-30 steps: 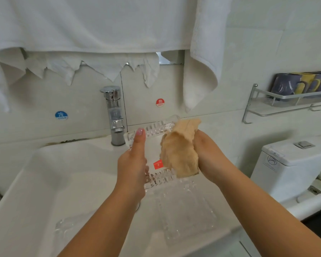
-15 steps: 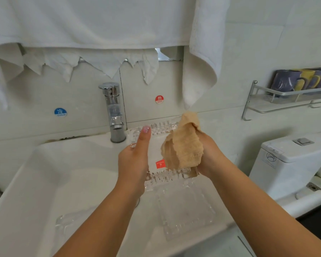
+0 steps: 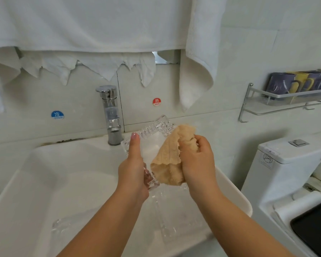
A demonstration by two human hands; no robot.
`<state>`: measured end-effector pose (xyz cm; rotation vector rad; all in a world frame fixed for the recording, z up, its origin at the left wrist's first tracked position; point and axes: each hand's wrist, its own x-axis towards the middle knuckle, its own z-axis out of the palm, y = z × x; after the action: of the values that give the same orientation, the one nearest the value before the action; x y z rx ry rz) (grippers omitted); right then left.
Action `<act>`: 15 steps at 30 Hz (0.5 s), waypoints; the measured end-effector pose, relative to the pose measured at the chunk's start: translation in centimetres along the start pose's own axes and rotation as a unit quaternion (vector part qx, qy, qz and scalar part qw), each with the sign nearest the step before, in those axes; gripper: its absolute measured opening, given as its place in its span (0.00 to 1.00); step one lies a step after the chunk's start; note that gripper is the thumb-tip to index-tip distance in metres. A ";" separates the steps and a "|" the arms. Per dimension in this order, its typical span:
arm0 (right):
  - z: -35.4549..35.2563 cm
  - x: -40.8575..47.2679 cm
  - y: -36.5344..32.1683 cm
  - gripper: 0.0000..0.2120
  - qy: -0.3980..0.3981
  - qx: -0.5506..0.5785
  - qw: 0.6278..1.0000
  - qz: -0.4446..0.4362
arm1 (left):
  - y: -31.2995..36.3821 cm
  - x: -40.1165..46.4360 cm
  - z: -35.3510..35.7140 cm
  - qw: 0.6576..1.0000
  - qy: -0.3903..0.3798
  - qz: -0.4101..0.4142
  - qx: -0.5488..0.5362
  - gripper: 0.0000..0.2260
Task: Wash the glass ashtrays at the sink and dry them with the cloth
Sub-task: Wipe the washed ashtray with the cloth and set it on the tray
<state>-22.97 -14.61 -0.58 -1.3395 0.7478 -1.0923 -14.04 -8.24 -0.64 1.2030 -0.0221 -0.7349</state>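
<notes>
Filling the near view, the sink [image 3: 44,182] holds two ashtrays [image 3: 180,217] in its basin. Above it, the left hand [image 3: 133,169] grips a third, tilted ashtray [image 3: 152,140], thumb along its face. Right-hand [image 3: 198,164] fingers clamp the cloth [image 3: 167,164] against it.

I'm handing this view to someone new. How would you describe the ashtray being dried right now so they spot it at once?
Start at the chrome faucet behind the white sink. Just right of it, raised above the basin, is a square glass ashtray gripped by the left hand while the right hand presses a tan cloth to it. The other ashtrays lie flat in the sink; this one is held up and tilted.
</notes>
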 end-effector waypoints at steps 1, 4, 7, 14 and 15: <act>0.2 0.1 0.1 0.05 0.017 0.022 0.999 0.016 | -0.1 0.1 -0.1 1.000 -0.018 -0.012 -0.001 0.26; -0.2 2.0 -0.3 0.07 0.042 0.015 0.998 0.033 | 0.4 0.1 -0.4 0.990 -0.123 -0.067 -0.024 0.22; -1.6 4.8 -2.1 0.12 -0.054 0.051 0.992 0.102 | 1.7 0.5 -1.2 0.964 -0.238 -0.109 -0.044 0.20; -2.3 5.7 -3.8 0.10 -0.265 0.110 0.911 0.296 | 3.2 0.4 -2.3 0.928 -0.354 -0.112 0.033 0.16; -2.0 5.8 -3.4 0.10 -0.277 0.114 0.908 0.294 | 3.1 0.2 -2.2 0.928 -0.355 -0.105 0.049 0.14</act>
<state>-23.40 -20.38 3.39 -1.0421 0.5185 -0.2765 -11.43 -6.02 1.07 0.9838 -0.5444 -1.3428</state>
